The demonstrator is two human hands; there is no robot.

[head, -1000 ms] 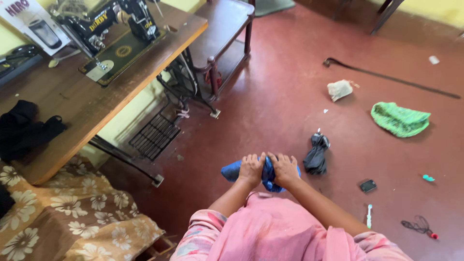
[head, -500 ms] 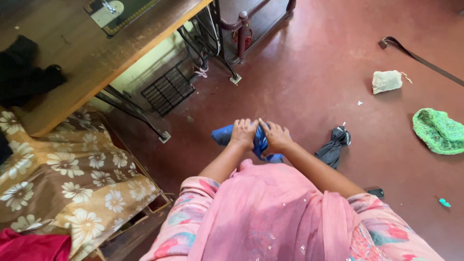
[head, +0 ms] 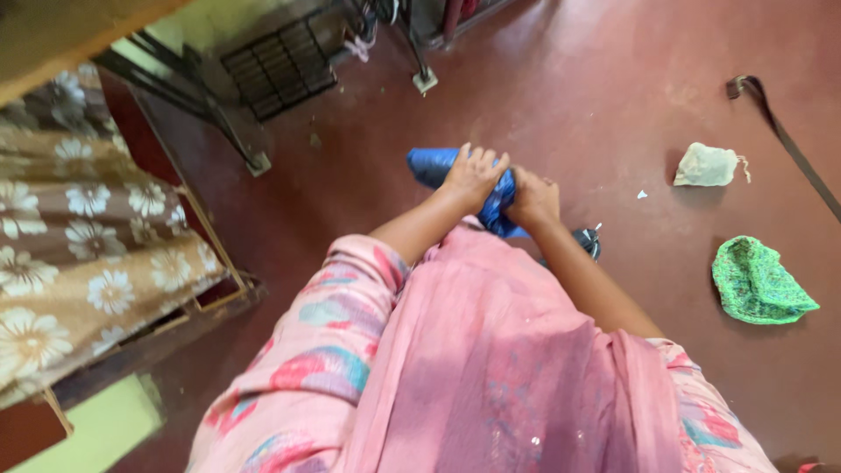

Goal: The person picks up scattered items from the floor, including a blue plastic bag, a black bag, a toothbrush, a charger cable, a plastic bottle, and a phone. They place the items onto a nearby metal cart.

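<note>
A person in pink clothing bends over a red floor point(head: 561, 96), both hands closed on a rolled blue bundle point(head: 438, 164), seemingly cloth or a folded umbrella. The left hand point(head: 471, 178) grips its middle, fingers curled over the top; the right hand point(head: 532, 200) clamps the near end. This looks like rolling or wrapping; tightening it calls for a firm twist. A green knitted cap point(head: 758, 282) and a small cloth pouch point(head: 706, 165) lie well apart.

Red floor point(head: 561, 96): green cap point(head: 759, 282), cloth pouch point(head: 708, 165)
</note>
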